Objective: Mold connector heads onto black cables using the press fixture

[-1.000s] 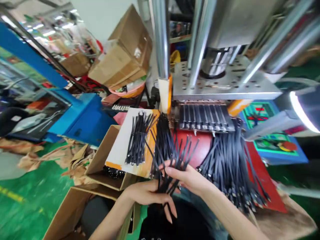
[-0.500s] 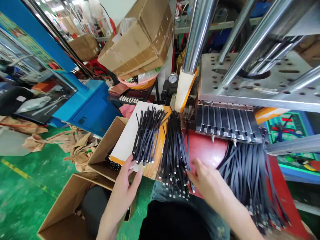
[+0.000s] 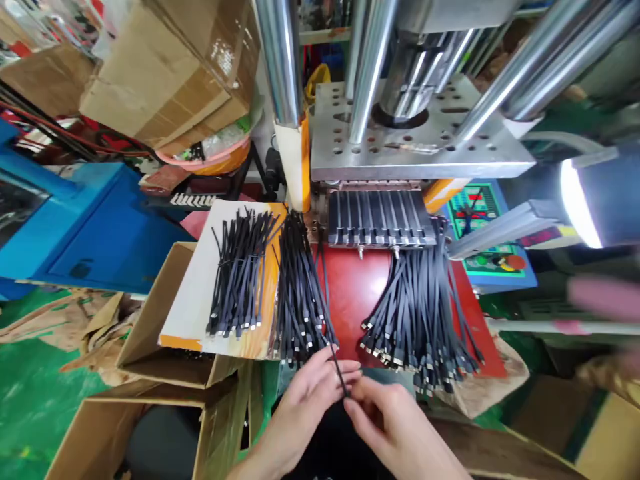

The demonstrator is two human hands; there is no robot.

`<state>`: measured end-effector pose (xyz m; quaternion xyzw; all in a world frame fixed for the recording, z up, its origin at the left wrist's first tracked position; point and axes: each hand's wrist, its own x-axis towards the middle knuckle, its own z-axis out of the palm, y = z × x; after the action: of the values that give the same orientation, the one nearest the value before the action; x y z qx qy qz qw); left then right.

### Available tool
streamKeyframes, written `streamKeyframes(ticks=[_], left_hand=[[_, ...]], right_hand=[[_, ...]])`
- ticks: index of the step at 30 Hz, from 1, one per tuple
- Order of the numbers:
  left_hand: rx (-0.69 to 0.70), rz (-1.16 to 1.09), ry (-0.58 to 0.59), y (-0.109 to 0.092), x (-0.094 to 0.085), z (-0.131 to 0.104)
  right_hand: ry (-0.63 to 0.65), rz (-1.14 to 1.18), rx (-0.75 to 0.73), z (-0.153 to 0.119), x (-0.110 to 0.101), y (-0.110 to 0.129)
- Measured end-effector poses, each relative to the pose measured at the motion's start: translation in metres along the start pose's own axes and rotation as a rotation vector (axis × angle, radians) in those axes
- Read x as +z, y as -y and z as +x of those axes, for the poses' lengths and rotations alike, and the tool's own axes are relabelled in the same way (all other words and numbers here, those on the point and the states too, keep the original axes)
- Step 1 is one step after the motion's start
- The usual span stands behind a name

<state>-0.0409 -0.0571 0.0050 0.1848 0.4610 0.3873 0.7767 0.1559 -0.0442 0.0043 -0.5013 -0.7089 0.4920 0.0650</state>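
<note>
And here's the right hand, thumb and forefinger pinched on the near end of a single black cable, which slants up and away from those fingertips. The left hand is right beside it, fingers stretched out, the cable crossing over them; whether they grip it, I can't tell. Just beyond the left fingertips, there's a loose bundle of black cables, metal plug ends toward the hands. Further left of the fingers, another cable bunch lies on a white board, with an open cardboard box below that. To the right of the fingers, a thick cable fan spreads over the red tabletop. Straight ahead, well beyond the fingertips, sits a slotted mould, with a drilled steel plate above it.
</note>
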Motion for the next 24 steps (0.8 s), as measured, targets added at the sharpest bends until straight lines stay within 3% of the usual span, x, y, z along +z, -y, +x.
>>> streamKeyframes(ticks=[2,3,4,7,8,9,13,15,20,24], left_hand=[[0.027,-0.11,-0.053,0.003,0.015,0.015],[0.039,-0.095,-0.054,0.003,0.021,0.021],[0.051,-0.037,-0.042,0.001,0.026,0.025],[0.082,0.233,0.034,-0.006,0.033,0.032],[0.078,0.315,0.07,-0.009,0.035,0.034],[0.068,0.376,0.108,-0.01,0.037,0.036],[0.031,0.469,0.202,-0.01,0.045,0.045],[0.016,0.484,0.223,-0.007,0.05,0.05],[0.011,0.504,0.287,-0.006,0.062,0.059],[0.022,0.513,0.303,-0.006,0.067,0.059]], right_hand=[[0.089,0.073,0.056,-0.02,-0.018,-0.011],[0.047,0.088,0.119,-0.026,-0.028,-0.021],[-0.081,0.075,0.213,-0.03,-0.04,-0.035],[-0.716,-0.142,0.51,-0.027,-0.07,-0.086],[-0.869,-0.223,0.543,-0.024,-0.078,-0.103],[-0.942,-0.277,0.537,-0.02,-0.084,-0.117],[-0.891,-0.246,0.4,-0.014,-0.089,-0.143],[-0.876,-0.198,0.374,-0.015,-0.086,-0.141],[-0.988,-0.214,0.432,-0.01,-0.085,-0.137],[-0.929,-0.208,0.431,-0.015,-0.096,-0.136]])
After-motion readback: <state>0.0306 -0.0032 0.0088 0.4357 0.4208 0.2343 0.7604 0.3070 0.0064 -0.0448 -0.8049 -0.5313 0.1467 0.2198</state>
